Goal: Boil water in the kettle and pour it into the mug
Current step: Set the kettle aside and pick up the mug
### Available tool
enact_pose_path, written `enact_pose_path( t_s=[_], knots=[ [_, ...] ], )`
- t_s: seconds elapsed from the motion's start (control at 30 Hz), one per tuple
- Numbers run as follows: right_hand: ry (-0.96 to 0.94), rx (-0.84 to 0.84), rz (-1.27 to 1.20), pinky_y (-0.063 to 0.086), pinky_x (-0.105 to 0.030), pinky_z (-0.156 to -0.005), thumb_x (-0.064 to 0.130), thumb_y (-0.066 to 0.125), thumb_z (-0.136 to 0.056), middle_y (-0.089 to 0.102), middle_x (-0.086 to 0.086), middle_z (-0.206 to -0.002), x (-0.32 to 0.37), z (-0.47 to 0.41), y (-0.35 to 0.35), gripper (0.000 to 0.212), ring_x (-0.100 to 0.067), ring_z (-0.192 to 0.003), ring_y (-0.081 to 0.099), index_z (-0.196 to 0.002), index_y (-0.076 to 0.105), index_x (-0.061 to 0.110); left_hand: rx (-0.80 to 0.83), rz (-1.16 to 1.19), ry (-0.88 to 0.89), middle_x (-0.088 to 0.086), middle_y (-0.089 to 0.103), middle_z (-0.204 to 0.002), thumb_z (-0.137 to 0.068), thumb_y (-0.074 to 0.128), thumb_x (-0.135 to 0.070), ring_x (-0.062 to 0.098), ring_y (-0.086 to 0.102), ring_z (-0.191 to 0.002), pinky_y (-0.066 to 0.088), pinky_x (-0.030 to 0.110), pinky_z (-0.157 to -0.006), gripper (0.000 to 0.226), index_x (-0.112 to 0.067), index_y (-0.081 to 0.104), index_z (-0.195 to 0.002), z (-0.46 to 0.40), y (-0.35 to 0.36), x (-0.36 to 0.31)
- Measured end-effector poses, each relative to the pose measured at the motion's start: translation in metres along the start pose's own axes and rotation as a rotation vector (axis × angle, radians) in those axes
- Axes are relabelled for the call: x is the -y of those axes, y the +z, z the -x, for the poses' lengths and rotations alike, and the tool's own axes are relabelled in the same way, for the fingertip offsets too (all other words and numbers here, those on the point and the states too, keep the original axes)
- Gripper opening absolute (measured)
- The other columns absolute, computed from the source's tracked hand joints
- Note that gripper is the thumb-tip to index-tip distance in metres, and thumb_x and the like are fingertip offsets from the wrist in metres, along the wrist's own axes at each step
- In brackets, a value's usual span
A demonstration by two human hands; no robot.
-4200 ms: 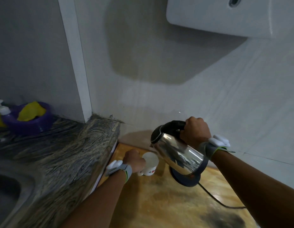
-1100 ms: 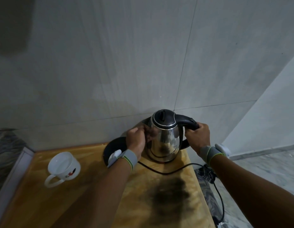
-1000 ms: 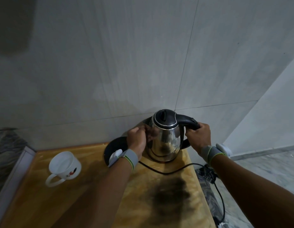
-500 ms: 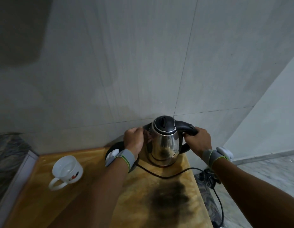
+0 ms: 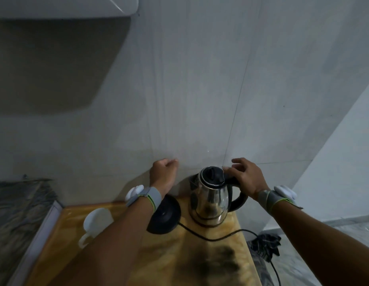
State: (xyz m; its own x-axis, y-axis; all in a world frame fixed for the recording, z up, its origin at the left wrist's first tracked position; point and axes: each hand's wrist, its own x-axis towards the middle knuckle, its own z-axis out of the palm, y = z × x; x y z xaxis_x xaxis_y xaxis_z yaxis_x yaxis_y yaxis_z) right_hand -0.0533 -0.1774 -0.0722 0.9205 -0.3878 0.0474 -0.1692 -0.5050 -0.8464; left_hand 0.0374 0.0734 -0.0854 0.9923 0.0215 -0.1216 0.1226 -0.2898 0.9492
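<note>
The steel kettle with a black lid stands upright on the wooden table, just right of its round black base and not on it. My right hand lies over the kettle's black handle with its fingers spread, not gripping. Left of the kettle, my left hand hangs in the air by the wall, fingers loosely curled and holding nothing. The white mug sits at the table's left side, partly hidden behind my left forearm.
A black cord runs from the base across the table and off its right edge. A dark cloth lies on the floor to the right. A stone counter adjoins the table's left. A white appliance hangs on the wall above.
Both hands have let go of the kettle. My left hand rose off its body toward the wall, and my right hand opened over the handle. The view tilted upward.
</note>
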Motion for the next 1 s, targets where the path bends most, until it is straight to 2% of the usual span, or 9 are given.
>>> enact_pose_path(
  t_s=[0.13, 0.23, 0.33, 0.43, 0.63, 0.77, 0.9, 1.0],
  knots=[
    [-0.083, 0.014, 0.039, 0.045, -0.029, -0.086, 0.06, 0.072, -0.077, 0.062, -0.002, -0.122, 0.028, -0.002, 0.009, 0.066, -0.016, -0.107, 0.057, -0.129, 0.055, 0.023, -0.028, -0.058, 0.042, 0.008, 0.081, -0.1, -0.096, 0.065, -0.04, 0.029, 0.075, -0.105, 0.06, 0.042, -0.096, 0.033, -0.011, 0.08, -0.098, 0.006, -0.024, -0.013],
    [-0.134, 0.048, 0.059, 0.044, -0.028, -0.086, 0.063, 0.072, -0.074, 0.062, 0.001, -0.123, 0.055, 0.0, 0.021, 0.07, -0.014, -0.109, 0.057, -0.13, 0.053, 0.025, -0.047, -0.098, 0.074, 0.007, 0.081, -0.102, -0.097, 0.065, -0.038, 0.028, 0.074, -0.106, 0.057, 0.037, -0.094, 0.031, -0.013, 0.081, -0.102, 0.011, -0.05, -0.022],
    [-0.195, 0.066, 0.096, 0.044, -0.026, -0.087, 0.063, 0.072, -0.075, 0.063, 0.001, -0.122, 0.077, 0.002, 0.038, 0.069, -0.012, -0.108, 0.058, -0.129, 0.054, 0.025, -0.085, -0.162, 0.097, 0.007, 0.081, -0.106, -0.097, 0.064, -0.038, 0.026, 0.072, -0.109, 0.047, 0.027, -0.083, 0.033, -0.011, 0.081, -0.105, 0.015, -0.077, -0.024],
    [-0.249, 0.104, 0.117, 0.047, -0.026, -0.089, 0.063, 0.072, -0.074, 0.064, 0.003, -0.123, 0.099, 0.006, 0.059, 0.07, -0.012, -0.108, 0.059, -0.129, 0.054, 0.025, -0.094, -0.191, 0.11, 0.003, 0.081, -0.107, -0.097, 0.065, -0.036, 0.023, 0.072, -0.108, 0.043, 0.022, -0.083, 0.029, -0.013, 0.081, -0.105, 0.016, -0.107, -0.018],
    [-0.322, 0.19, 0.15, 0.05, -0.028, -0.091, 0.066, 0.073, -0.072, 0.063, 0.003, -0.123, 0.123, 0.015, 0.11, 0.076, -0.01, -0.106, 0.06, -0.132, 0.052, 0.024, -0.114, -0.246, 0.099, -0.007, 0.072, -0.087, -0.096, 0.067, -0.037, 0.022, 0.071, -0.101, 0.044, 0.022, -0.083, 0.022, -0.02, 0.08, -0.097, 0.017, -0.161, 0.008],
    [-0.334, 0.263, 0.183, 0.055, -0.03, -0.087, 0.072, 0.071, -0.067, 0.062, 0.003, -0.123, 0.133, 0.028, 0.15, 0.085, -0.012, -0.103, 0.062, -0.133, 0.049, 0.022, -0.131, -0.271, 0.044, -0.003, 0.077, -0.097, -0.096, 0.065, -0.04, 0.021, 0.07, -0.1, 0.047, 0.023, -0.085, 0.026, -0.02, 0.08, -0.1, 0.02, -0.195, 0.031],
    [-0.328, 0.332, 0.2, 0.056, -0.029, -0.085, 0.076, 0.069, -0.064, 0.062, 0.003, -0.122, 0.137, 0.042, 0.189, 0.089, -0.011, -0.1, 0.063, -0.134, 0.048, 0.024, -0.141, -0.296, 0.005, -0.007, 0.076, -0.089, -0.095, 0.066, -0.041, 0.021, 0.07, -0.096, 0.048, 0.024, -0.084, 0.027, -0.018, 0.079, -0.102, 0.024, -0.223, 0.055],
    [-0.308, 0.387, 0.206, 0.052, -0.023, -0.081, 0.079, 0.069, -0.063, 0.06, 0.005, -0.124, 0.136, 0.053, 0.218, 0.092, -0.01, -0.1, 0.061, -0.135, 0.045, 0.027, -0.127, -0.317, -0.035, 0.001, 0.079, -0.107, -0.097, 0.064, -0.04, 0.023, 0.07, -0.105, 0.053, 0.028, -0.093, 0.03, -0.017, 0.078, -0.111, 0.027, -0.241, 0.077]
  ],
)
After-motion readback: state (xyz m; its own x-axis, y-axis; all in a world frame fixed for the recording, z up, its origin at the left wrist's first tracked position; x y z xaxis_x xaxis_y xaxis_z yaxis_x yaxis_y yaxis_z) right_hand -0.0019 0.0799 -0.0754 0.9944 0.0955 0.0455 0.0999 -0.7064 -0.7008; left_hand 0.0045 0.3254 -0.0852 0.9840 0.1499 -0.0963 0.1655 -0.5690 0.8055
